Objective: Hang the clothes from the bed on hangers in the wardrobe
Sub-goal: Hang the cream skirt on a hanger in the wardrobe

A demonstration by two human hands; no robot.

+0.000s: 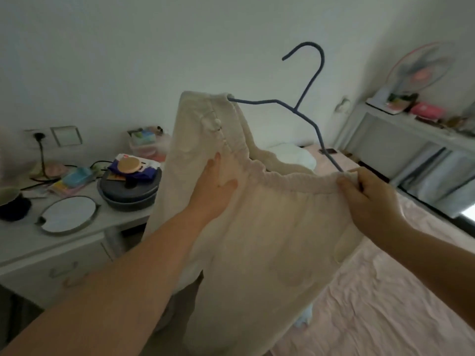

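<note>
**Cream garment goes onto a blue hanger above the bed**

A person holds a cream garment (257,227) up over a pink-sheeted bed (385,304), seen from a head-worn camera. Left of the garment, a white bedside cabinet (51,253) carries a round mirror (68,214) lying flat, a dark lidded pot (129,191) piled with small packets, and a plug in a wall socket behind. The left hand (214,191) lies flat against the cloth just below the elastic waistband, fingers straight and pressing, thumb spread toward the middle. Above the garment rises a blue hanger (305,98), tilted, its hook uppermost; one shoulder end is tucked inside the raised corner of the waistband, the other arm slopes down to the right. There the right hand (367,199) pinches the waistband with curled fingers, apparently gripping the hanger's lower end with it, though the cloth hides the contact. Right of the garment, beyond the bed, stand a white shelf unit (401,129) and a blurred pink fan (421,73).
</note>
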